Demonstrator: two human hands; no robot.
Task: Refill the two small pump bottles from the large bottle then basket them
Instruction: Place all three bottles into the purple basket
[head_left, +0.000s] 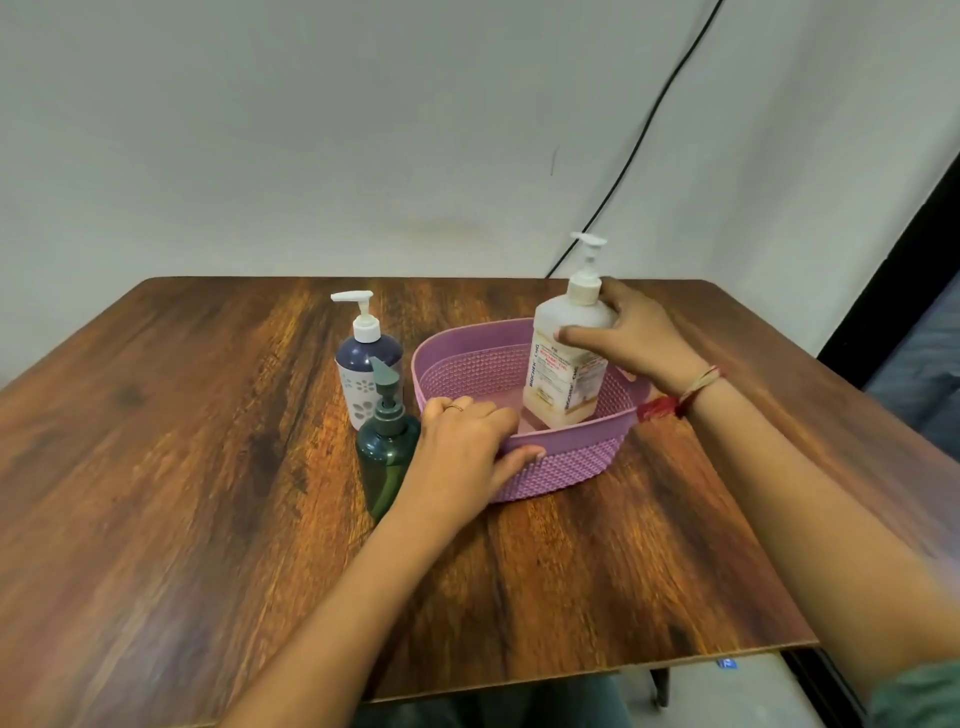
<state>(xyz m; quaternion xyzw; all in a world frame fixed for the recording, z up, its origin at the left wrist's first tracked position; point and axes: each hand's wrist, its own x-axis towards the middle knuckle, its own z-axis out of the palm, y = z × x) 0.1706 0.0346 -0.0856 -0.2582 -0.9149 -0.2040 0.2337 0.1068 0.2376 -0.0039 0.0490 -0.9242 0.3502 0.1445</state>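
Now the fingers of my right hand (639, 338) grasp the large bottle (563, 374), standing inside the basket (561, 467); my left hand (462, 447) grips its near rim. The purple pump bottle (366, 364) and the green pump bottle (387, 457) stand just left of the basket, unfilled I think. Next I must lift the large bottle out.

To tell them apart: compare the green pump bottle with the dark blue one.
The green pump bottle is translucent, with a green pump; the dark blue bottle is opaque, white-patterned, with a white pump. Green stands nearer, blue behind. Both stand upright on the table beside the lilac basket.
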